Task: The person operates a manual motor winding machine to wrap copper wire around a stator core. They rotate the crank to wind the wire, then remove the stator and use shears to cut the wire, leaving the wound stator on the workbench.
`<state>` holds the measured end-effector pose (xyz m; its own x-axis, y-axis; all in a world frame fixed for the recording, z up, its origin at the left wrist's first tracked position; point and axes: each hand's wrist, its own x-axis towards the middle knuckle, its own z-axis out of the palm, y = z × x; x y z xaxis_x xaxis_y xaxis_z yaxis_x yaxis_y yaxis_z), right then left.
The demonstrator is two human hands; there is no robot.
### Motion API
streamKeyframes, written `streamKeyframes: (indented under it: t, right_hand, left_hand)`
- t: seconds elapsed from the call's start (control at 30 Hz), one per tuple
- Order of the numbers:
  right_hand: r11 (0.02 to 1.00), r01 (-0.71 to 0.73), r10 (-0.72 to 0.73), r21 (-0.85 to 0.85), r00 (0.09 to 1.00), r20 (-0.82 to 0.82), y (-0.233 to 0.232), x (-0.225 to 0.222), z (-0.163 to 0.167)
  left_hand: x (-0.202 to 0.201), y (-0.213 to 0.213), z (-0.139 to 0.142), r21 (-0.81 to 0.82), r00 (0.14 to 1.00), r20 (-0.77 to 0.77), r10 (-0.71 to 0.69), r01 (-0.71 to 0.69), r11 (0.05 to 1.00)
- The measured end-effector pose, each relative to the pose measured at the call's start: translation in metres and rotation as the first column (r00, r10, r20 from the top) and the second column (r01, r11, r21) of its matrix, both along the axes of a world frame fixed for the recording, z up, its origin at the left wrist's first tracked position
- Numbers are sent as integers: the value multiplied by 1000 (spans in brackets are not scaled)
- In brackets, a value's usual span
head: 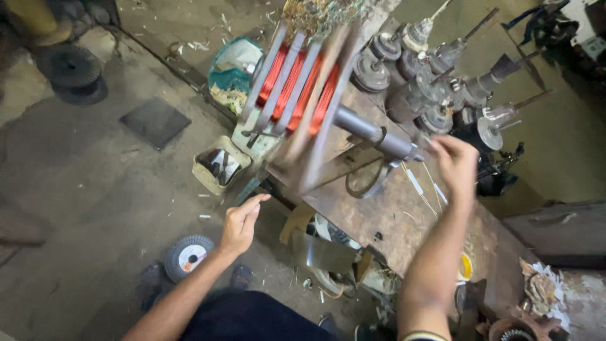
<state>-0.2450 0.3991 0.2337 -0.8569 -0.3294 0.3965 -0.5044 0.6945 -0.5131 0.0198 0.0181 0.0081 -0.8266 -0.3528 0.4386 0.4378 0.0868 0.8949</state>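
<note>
Head view: at about ten o'clock from the picture's centre a small cream box (pixel 219 164) sits on the floor holding dark metal tools, too jumbled to tell apart. At twelve o'clock from it a teal tub (pixel 232 72) holds scraps and shavings.

The winder (pixel 302 95) stands at twelve o'clock from the centre, on the near end of a rusty bench (pixel 404 221). It is a row of pale flat plates with four bands of bright copper wire (pixel 297 85) between them (the plates are blurred). A grey shaft (pixel 369 131) runs from it toward four o'clock, ending at a crank.

The right hand (pixel 456 165) is at three o'clock from the centre, at the shaft's crank end, blurred; fingers look curled, but whether they grip the crank cannot be told. The left hand (pixel 241 224) hangs at seven o'clock from the winder, over the floor, holding nothing, fingers loosely together and half open, forefinger stretched toward the winder.

A grey wheel (pixel 188 256) lies on the floor at eight o'clock from the left hand. Old motor rotors (pixel 435 82) crowd the bench at two o'clock.
</note>
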Motion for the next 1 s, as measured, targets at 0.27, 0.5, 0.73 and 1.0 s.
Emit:
streamKeyframes:
  t: [0.27, 0.5, 0.73, 1.0]
  right_hand:
    - [995, -89, 87, 54, 995, 42, -28, 15, -180]
    - [800, -387, 91, 457, 833, 546, 7, 155, -28]
    - [999, 4, -6, 34, 998, 55, -3, 43, 29]
    - [986, -165, 161, -26, 980, -118, -36, -16, -160]
  left_hand:
    - [2, 2, 2, 0, 999, 40, -12, 12, 1000]
    - [-5, 2, 3, 13, 996, 77, -40, 39, 999]
    - [-4, 2, -3, 25, 988, 152, -36, 33, 999]
    - [3, 3, -10, 1, 992, 121, -25, 26, 1000]
